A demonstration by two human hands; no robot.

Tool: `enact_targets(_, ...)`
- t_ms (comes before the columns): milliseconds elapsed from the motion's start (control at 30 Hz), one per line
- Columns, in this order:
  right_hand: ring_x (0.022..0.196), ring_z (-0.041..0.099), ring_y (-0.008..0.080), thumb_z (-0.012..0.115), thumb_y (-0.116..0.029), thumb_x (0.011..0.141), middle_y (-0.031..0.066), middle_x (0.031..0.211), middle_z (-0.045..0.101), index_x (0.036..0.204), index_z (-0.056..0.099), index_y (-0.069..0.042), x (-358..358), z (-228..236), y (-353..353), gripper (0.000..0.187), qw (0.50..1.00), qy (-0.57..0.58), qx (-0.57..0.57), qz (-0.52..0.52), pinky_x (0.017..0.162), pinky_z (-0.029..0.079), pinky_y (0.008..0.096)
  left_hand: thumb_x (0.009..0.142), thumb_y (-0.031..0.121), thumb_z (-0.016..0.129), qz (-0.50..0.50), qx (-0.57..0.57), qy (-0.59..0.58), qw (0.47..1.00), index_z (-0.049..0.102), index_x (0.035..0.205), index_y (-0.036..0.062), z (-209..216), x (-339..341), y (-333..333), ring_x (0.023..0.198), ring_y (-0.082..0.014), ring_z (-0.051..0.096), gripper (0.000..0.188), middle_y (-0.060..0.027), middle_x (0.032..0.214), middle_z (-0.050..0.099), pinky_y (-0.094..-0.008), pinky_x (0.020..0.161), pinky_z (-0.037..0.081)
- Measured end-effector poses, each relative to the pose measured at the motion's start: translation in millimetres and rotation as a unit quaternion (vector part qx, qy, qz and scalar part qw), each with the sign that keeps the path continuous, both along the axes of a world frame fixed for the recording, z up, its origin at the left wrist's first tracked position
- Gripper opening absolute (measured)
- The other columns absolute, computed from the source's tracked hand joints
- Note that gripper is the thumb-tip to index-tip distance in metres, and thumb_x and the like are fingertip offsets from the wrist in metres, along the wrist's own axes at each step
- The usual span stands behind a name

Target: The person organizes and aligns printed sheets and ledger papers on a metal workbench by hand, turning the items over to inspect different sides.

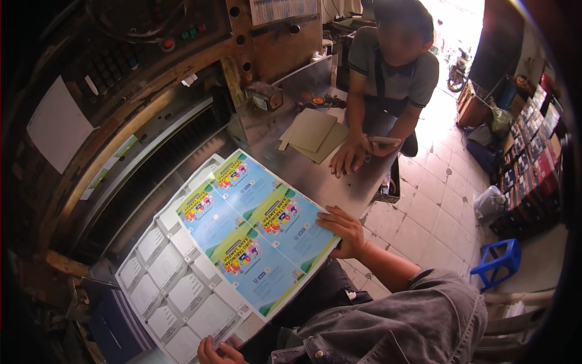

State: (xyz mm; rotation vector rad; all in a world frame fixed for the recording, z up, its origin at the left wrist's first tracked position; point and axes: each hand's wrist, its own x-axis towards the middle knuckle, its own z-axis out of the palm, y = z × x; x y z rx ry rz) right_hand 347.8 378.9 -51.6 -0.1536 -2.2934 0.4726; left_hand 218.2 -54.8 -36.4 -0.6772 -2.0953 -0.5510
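Observation:
A stack of colourful printed sheets (276, 233), with repeated blue, green and yellow cover designs, lies tilted on the metal table. My right hand (343, 230) grips its right edge, fingers on top and thumb underneath. Left of the colour prints and partly beneath them spread grey-and-white printed sheets (167, 267) with rows of blank panels. At the bottom of the view my left hand (219, 353) rests at the near edge of these grey sheets, fingers a little apart; the rest of it is cut off by the picture's edge.
A large paper cutting machine (176, 139) with a dark slot stands at the left. Across the metal table (330, 194) sits a person (394, 73) holding a phone (385, 141), beside grey-brown boards (313, 130). A blue plastic stool (498, 264) stands on the tiled floor at right.

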Motion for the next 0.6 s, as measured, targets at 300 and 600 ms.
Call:
enact_targets(300, 0.121, 0.064, 0.0407, 0.081, -0.025, 0.059, 0.0169, 0.126, 0.070, 0.117, 0.073, -0.003, -1.6, -0.8, 1.8, 0.062, 1.000, 0.008, 0.011, 0.000, 0.107, 0.049, 0.0518, 0.103, 0.038, 0.056, -0.006, 0.001, -0.012, 1.000, 0.075, 0.095, -0.0008, -2.7, -1.1, -2.8, 0.083, -0.0346, 0.069, 0.043, -0.0168, 0.092, 0.072, -0.0447, 0.075, 0.056)
enact_targets(600, 0.121, 0.064, 0.0400, 0.081, -0.025, 0.060, 0.0165, 0.126, 0.070, 0.117, 0.073, -0.004, -1.2, -3.3, 2.8, 0.061, 1.000, 0.005, 0.015, -0.002, 0.107, 0.049, 0.0519, 0.102, 0.039, 0.056, 0.017, -0.011, -0.022, 1.000, 0.076, 0.095, 0.0010, -6.0, 1.0, -5.1, 0.086, -0.0336, 0.069, 0.043, -0.0146, 0.096, 0.072, -0.0444, 0.078, 0.055)
